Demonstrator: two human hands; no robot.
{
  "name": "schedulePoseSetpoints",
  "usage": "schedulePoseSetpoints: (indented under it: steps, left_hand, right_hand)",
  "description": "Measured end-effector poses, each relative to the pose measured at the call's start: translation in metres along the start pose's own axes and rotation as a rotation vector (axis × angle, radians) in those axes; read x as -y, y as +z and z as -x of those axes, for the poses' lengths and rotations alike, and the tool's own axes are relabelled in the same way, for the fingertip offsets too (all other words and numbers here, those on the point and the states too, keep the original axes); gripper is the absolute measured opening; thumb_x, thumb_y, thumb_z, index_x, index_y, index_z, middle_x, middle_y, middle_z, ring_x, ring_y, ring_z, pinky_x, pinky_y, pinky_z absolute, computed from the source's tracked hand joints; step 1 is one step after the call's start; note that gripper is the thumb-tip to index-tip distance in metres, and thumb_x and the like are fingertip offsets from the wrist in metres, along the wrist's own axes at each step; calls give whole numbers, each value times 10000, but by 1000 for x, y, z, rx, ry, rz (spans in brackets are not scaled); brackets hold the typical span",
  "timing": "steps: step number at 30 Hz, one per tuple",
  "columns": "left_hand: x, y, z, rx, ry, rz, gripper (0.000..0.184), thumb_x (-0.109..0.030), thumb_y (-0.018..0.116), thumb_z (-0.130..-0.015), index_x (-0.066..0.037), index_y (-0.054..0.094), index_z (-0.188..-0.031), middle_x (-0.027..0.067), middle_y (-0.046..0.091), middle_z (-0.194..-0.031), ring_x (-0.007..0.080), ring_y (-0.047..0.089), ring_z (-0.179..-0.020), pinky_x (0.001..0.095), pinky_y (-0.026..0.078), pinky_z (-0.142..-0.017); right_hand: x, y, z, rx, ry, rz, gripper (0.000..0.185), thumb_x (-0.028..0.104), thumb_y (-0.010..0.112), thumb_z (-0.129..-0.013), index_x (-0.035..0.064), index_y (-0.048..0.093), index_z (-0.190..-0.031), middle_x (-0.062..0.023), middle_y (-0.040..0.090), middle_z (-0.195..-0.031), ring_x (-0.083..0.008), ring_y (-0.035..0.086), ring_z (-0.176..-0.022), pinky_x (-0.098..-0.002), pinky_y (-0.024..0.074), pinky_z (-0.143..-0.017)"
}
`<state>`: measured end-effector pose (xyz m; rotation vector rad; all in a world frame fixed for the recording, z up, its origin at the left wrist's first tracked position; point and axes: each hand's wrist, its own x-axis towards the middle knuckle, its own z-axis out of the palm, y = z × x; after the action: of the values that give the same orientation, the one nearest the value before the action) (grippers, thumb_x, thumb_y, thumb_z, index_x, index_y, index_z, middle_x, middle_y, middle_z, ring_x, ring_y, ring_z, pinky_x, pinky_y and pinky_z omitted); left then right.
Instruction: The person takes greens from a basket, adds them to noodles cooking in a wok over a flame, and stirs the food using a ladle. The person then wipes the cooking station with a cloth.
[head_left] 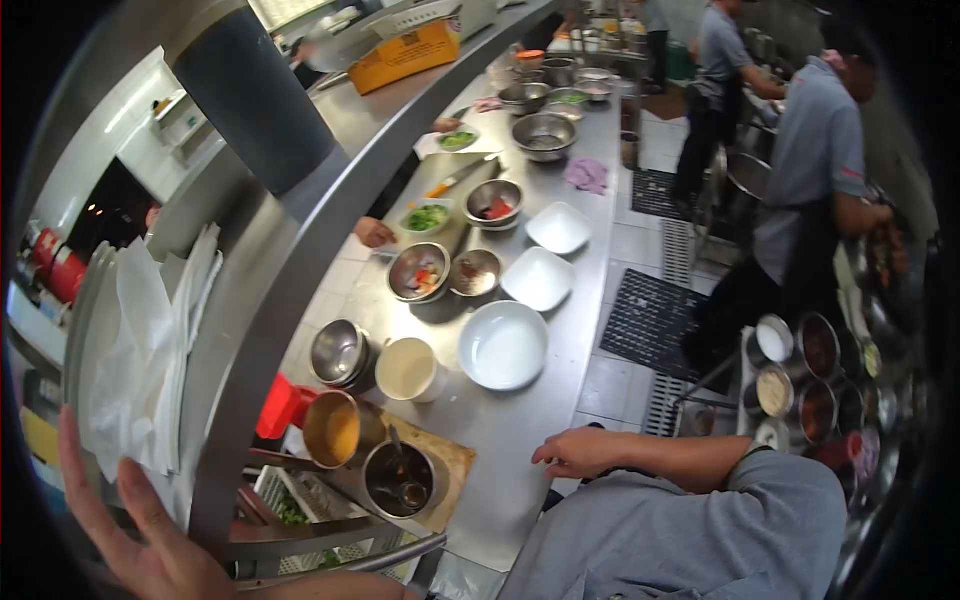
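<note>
Two hands: the left hand [155,545] is raised near the shelf [265,335], fingers spread, with nothing seen in its grasp; the right hand [575,452] is over the near edge of the surface [515,425], fingers loosely bent, no object visible in them.
Plates and papers: the stack of plates [78,345] stands tilted on the shelf with white papers [130,370], just beside the left fingers; contact cannot be told.
Pots: one pot [372,482] holds dark liquid and a ladle, on a board [457,490]; beside it, another pot [340,432] holds orange-yellow liquid.
Progress: ingredients look cut and portioned, judging by the filled bowls; no food shows in the round white bowl [503,345] or the two square white dishes [540,280], so filling them seems not begun.
Steel bowls: one bowl [402,283] has red and pale pieces; a smaller one [475,272] holds something brown; a farther one [495,200] has red pieces.
Greens: chopped in a white dish [427,217], near a knife [460,177] and another person's hand [375,233].
Beyond: a pink cloth [586,174], more bowls, and two co-workers in grey shirts.
</note>
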<state>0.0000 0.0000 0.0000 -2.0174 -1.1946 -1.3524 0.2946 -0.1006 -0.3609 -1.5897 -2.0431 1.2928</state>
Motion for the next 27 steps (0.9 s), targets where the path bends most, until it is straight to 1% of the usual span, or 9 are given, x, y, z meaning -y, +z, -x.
schedulePoseSetpoints:
  steps: [2, 3, 4, 8, 12, 15, 16, 22, 27]
  left_hand:
    - [3, -3, 0, -12, -72, 129, 467, -347, 486, -1015, -88, 503, -1403, 143, 483, -1430, 278, 442, -1333, 431, 292, -1146]
    - [10, -18, -3, 13, -83, 148, 465, -335, 484, -1017, -71, 503, -1399, 138, 486, -1428, 279, 451, -1327, 425, 311, -1136]
    - [10, -17, 3, 32, -108, 130, 462, -326, 481, -1019, -63, 502, -1398, 135, 487, -1428, 277, 455, -1324, 423, 323, -1128]
    - [3, -17, 6, -98, 150, 80, 414, -280, 458, -1031, -73, 519, -1385, 170, 490, -1410, 286, 497, -1281, 409, 359, -1106]
    - [48, -69, 8, -466, 344, -268, 641, -404, 598, -931, -56, 405, -1433, 176, 531, -1352, 314, 540, -1190, 429, 393, -1065]
    - [95, -100, -4, -676, 321, -550, 854, -497, 703, -855, -43, 320, -1468, 181, 562, -1309, 336, 573, -1122, 444, 418, -1035]
    - [107, -107, -7, -693, 314, -607, 821, -482, 688, -866, -47, 331, -1464, 183, 558, -1312, 331, 570, -1130, 441, 416, -1038]
    - [166, -96, -38, -257, 48, -548, 633, -390, 595, -932, -69, 396, -1440, 197, 536, -1333, 304, 552, -1175, 425, 405, -1059]
    - [190, -74, -53, 44, -185, -551, 493, -314, 518, -987, -88, 450, -1420, 209, 517, -1351, 282, 537, -1212, 412, 395, -1076]
  right_hand:
    - [-4, -5, 20, -59, 19, -9, 363, 244, 625, -922, 57, 590, -1231, -164, 655, -1124, -298, 671, -926, -402, 516, -829]
    - [39, 54, 21, -41, 33, -105, 370, 253, 613, -920, 55, 588, -1232, -168, 658, -1117, -318, 654, -970, -417, 506, -851]
    - [39, 58, 38, -31, 92, -113, 378, 262, 600, -919, 53, 585, -1233, -172, 662, -1109, -338, 636, -1013, -432, 496, -874]
    - [40, 77, 73, -55, 162, -123, 383, 270, 583, -917, 50, 581, -1230, -175, 666, -1095, -367, 618, -1054, -449, 487, -892]
    - [27, 96, 103, -139, 183, -136, 384, 277, 584, -913, 53, 582, -1224, -173, 669, -1084, -368, 619, -1049, -456, 488, -884]
    - [22, 109, 128, -219, 169, -153, 386, 290, 587, -910, 54, 583, -1215, -170, 673, -1064, -366, 625, -1032, -461, 490, -875]
    - [19, 116, 138, -244, 158, -160, 386, 295, 586, -910, 55, 584, -1212, -168, 675, -1057, -365, 628, -1025, -463, 492, -871]
    - [2, 164, 220, -296, 159, -338, 375, 324, 571, -929, 61, 601, -1194, -149, 686, -1040, -320, 652, -981, -421, 506, -845]
    - [-3, 210, 281, -271, 207, -504, 422, 379, 562, -965, 93, 586, -1274, -119, 682, -1131, -254, 647, -1039, -360, 497, -896]
